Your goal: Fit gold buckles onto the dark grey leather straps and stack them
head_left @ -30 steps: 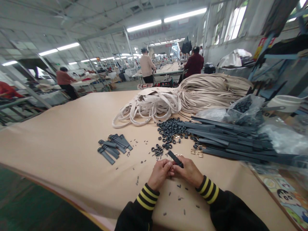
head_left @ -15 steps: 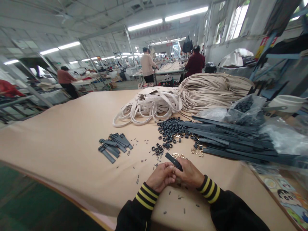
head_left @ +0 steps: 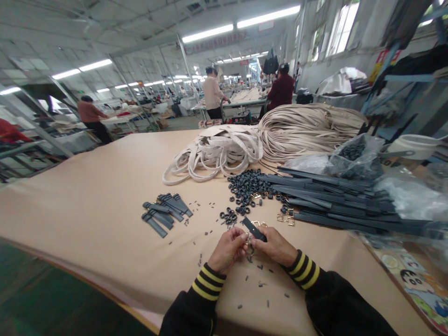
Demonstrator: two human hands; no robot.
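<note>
Right hand (head_left: 276,246): grasping a dark strap (head_left: 252,227) above the table (head_left: 105,186), near its front edge, with the strap's free end pointing away and leftward. Left hand (head_left: 228,248): fingertips pinched on a small gold-coloured fitting (head_left: 248,237) close beside the strap (its exact shape is masked by the fingers). The grip is presumably chosen so that one hand steadies the strap while the other controls the metal.

Just beyond the strap are gold-coloured buckles (head_left: 263,225), then a heap of dark loops (head_left: 247,186); long strips (head_left: 329,198) extend toward the right edge. This spread likely suits easy reach. Short straps (head_left: 164,212) lie grouped toward the left edge, apparently to prevent mixing.

Containers: a clear plastic bag (head_left: 375,145), toward the far right corner, holds small dark pieces (head_left: 352,151); the contents of the white pot (head_left: 415,146) to its right cannot be seen.
</note>
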